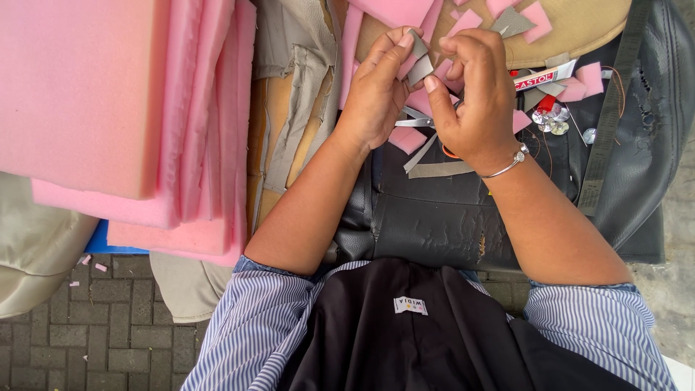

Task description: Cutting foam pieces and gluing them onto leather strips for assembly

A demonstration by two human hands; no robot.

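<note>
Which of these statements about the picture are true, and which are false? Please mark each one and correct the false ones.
1. Both hands hold a small grey piece between their fingers. True: the left hand and the right hand pinch the small grey piece together.
2. The stack of pink foam sheets lies on the person's right. False: the pink foam sheets lie on the left.
3. A silver bracelet is on the right wrist. True: the bracelet circles it.
4. The hands work over a white cloth. False: under them lies a black seat cover.
5. The sleeves are plain red. False: the sleeves are blue-and-white striped.
</note>
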